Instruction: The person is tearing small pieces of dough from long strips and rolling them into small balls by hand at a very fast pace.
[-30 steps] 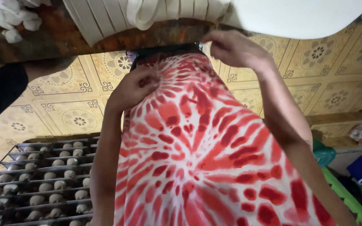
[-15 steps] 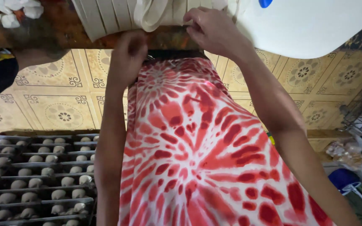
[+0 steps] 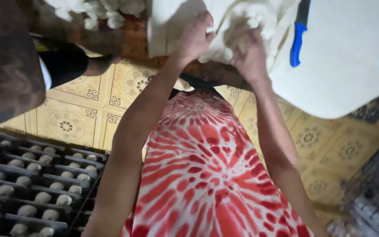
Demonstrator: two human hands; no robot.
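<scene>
My left hand (image 3: 194, 37) grips a fold of a cream cloth (image 3: 167, 26) that lies at the edge of a dark wooden table (image 3: 123, 41). Close beside it, my right hand (image 3: 251, 57) is closed on a bunched, lumpy part of the same cloth (image 3: 242, 17). Both arms reach up from my red and white tie-dye garment (image 3: 207, 175). What lies under the cloth is hidden.
A blue-handled knife (image 3: 298, 41) rests on a white round board (image 3: 352, 57) right of my hands. Small white dough pieces (image 3: 97, 11) lie on the table. Dark racks of several dough balls (image 3: 36, 184) stand lower left. Another person's dark sleeve (image 3: 62, 66) is at the left.
Both hands have left the waistband of my garment and risen to the table edge, where they now hold the cream cloth. The view has swung right; the knife has come into sight.
</scene>
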